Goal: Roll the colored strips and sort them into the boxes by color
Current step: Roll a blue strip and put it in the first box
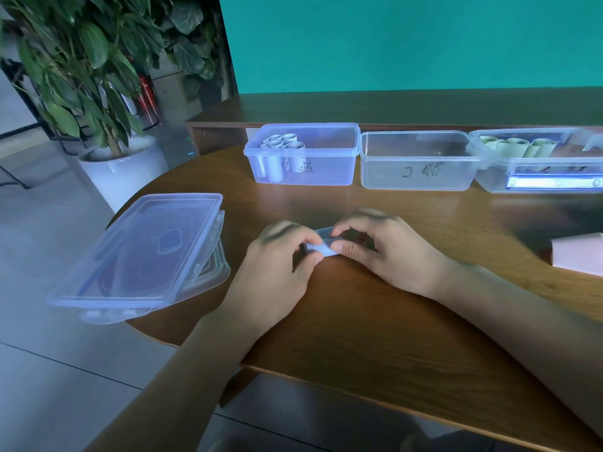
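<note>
Wooden table point(375, 321): three boxes point(301, 154), stacked lids point(140, 256), pink paper point(579, 252).

Stacked clear plastic lids point(140, 252) overhanging the left edge of the brown wooden worktop point(375, 321). Leafy green plant point(81, 60) in a white round pot point(124, 171) on the grey tiled floor point(49, 370) beyond the far left corner. Teal wall point(408, 40) behind the far edge. Red cylinder point(146, 96), blurred, behind the leaves.
</note>
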Tool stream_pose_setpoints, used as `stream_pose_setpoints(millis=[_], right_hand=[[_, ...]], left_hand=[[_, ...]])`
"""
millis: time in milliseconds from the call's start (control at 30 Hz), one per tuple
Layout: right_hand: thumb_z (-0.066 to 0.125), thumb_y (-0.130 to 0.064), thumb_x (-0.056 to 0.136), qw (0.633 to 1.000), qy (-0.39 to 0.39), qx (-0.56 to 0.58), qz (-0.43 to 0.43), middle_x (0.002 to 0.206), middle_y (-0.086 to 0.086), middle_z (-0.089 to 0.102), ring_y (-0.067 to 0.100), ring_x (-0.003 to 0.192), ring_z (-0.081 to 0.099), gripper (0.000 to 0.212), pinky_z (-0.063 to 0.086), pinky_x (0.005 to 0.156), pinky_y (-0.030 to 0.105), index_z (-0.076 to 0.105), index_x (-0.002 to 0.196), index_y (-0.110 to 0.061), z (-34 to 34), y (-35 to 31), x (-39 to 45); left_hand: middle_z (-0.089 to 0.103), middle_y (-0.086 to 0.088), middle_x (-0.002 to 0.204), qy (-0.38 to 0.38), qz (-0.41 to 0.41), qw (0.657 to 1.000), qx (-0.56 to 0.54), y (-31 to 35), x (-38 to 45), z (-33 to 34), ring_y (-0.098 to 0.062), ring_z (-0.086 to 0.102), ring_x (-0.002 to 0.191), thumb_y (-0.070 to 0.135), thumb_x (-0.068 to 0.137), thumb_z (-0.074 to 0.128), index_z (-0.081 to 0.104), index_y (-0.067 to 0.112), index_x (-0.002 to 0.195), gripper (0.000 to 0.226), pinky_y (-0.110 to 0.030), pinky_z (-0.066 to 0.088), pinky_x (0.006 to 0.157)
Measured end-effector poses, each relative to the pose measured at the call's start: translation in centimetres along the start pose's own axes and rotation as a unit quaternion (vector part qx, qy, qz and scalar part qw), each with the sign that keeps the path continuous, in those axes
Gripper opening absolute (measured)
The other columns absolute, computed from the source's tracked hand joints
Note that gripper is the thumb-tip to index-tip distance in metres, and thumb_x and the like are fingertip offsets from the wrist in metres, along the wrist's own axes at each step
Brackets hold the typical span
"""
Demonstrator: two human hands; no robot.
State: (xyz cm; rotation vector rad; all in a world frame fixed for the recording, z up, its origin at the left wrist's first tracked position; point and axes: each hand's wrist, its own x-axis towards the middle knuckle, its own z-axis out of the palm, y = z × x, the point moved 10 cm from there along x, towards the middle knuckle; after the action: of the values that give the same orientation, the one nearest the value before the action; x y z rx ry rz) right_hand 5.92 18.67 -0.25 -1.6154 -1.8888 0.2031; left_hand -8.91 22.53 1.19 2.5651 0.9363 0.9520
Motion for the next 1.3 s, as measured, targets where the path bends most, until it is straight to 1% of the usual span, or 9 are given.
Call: stream_pose_setpoints(millis=[200,400,500,600,733,867,1033,1200,1300], right_hand=[[0.058,-0.039,0.100,0.998,-0.004,-0.070,0.004,0.125,-0.016,0.048,-0.002,0.094,0.047,0.039,0.050,0.088,0.027,0.058,0.139,-0.033,0.2,-0.1,0.0],[0.063,-0.033,0.099,0.998,0.021,-0.062,-0.012,0.126,-0.016,0.052,0.006,0.086,0.054,0.027,0.055,0.081,0.035,0.063,0.125,-0.033,0.1,-0.5,0.4],[0.059,-0.037,0.100,0.997,0.017,-0.073,-0.001,0.130,-0.018,0.052,-0.002,0.094,0.048,0.032,0.055,0.084,0.039,0.060,0.132,-0.034,0.4,0.0,0.9],[0.055,-0.041,0.102,0.996,0.003,-0.090,0.013,0.135,-0.018,0.051,-0.002,0.098,0.044,0.037,0.054,0.085,0.039,0.055,0.139,-0.036,0.7,0.3,1.2],[0.048,-0.052,0.102,0.990,-0.030,-0.134,0.027,0.142,-0.021,0.045,0.003,0.096,0.052,0.045,0.049,0.083,0.033,0.045,0.145,-0.041,1.3,0.7,1.5],[0.039,-0.058,0.102,0.984,-0.053,-0.168,0.039,0.147,-0.019,0.041,0.014,0.119,0.057,0.050,0.049,0.087,0.035,0.037,0.149,-0.041,1.7,1.1,2.2],[0.042,-0.053,0.103,0.987,-0.044,-0.148,0.051,0.141,-0.016,0.048,0.012,0.109,0.058,0.046,0.048,0.084,0.035,0.040,0.147,-0.041,1.3,1.5,3.1],[0.052,-0.043,0.103,0.993,-0.017,-0.103,0.063,0.127,-0.016,0.061,0.006,0.091,0.050,0.032,0.038,0.077,0.030,0.051,0.135,-0.038,0.7,2.0,3.7],[0.055,-0.041,0.102,0.995,0.001,-0.070,0.070,0.120,-0.016,0.064,0.006,0.094,0.053,0.031,0.042,0.080,0.031,0.056,0.132,-0.033,0.4,2.3,3.9]], left_hand=[[0.060,0.018,0.120,-0.031,-0.035,0.999,0.024,-1.3,0.4,0.9,-0.002,0.046,0.109,0.040,0.092,0.067,0.063,0.033,0.126,0.035,-0.018,0.030,0.084],[0.051,0.009,0.131,-0.042,-0.041,0.997,0.052,-1.5,0.5,1.4,-0.009,0.040,0.124,0.046,0.095,0.060,0.056,0.031,0.138,0.046,-0.019,0.029,0.092],[0.051,0.010,0.135,-0.029,-0.021,0.999,0.040,-0.9,0.6,1.2,-0.010,0.040,0.127,0.041,0.095,0.063,0.055,0.029,0.140,0.047,-0.018,0.028,0.097],[0.058,0.012,0.126,0.001,0.019,0.999,0.027,0.1,0.6,0.7,-0.009,0.046,0.119,0.027,0.094,0.066,0.063,0.029,0.130,0.036,-0.016,0.029,0.094],[0.061,0.012,0.124,0.004,0.026,0.999,0.039,0.1,1.1,1.3,-0.015,0.049,0.114,0.022,0.093,0.066,0.066,0.025,0.124,0.031,-0.033,0.043,0.097],[0.060,0.006,0.130,-0.007,0.016,0.998,0.067,-0.5,1.9,1.9,-0.022,0.050,0.116,0.021,0.093,0.067,0.062,0.022,0.128,0.035,-0.044,0.045,0.098],[0.062,0.010,0.125,-0.024,-0.051,0.998,0.013,-2.5,3.5,2.5,-0.013,0.049,0.115,0.026,0.092,0.070,0.061,0.028,0.130,0.038,-0.023,0.034,0.094],[0.061,0.006,0.116,-0.030,-0.112,0.993,-0.021,-4.2,4.9,3.4,-0.007,0.049,0.101,0.028,0.094,0.067,0.061,0.035,0.122,0.030,-0.022,0.037,0.088],[0.060,0.005,0.117,-0.037,-0.113,0.993,-0.016,-4.2,5.2,3.7,-0.007,0.048,0.100,0.028,0.097,0.063,0.061,0.032,0.124,0.027,-0.021,0.034,0.086]])
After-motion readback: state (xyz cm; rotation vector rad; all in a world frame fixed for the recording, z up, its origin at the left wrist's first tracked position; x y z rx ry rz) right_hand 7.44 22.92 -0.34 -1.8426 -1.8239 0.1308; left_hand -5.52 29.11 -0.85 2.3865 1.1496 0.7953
